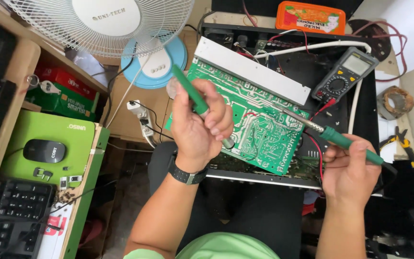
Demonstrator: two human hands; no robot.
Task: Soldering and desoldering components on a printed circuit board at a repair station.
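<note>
My left hand (198, 127) is closed around a green-handled tool with a metal tip (191, 89), held tilted over the left part of a green circuit board (259, 132). My right hand (350, 170) grips a green-handled soldering iron (343, 140); its metal tip rests on the board's right side. The board lies tilted, solder side up, over an open black chassis (360, 108), with a white metal strip (250, 69) along its top edge.
A multimeter (345, 75) with red and black leads lies on the chassis at right. A white fan with a blue base (149, 60) stands at top left. A desk at left carries a green pad (49, 139), mouse (44, 151) and keyboard (13, 216). An orange box (310, 17) sits at top.
</note>
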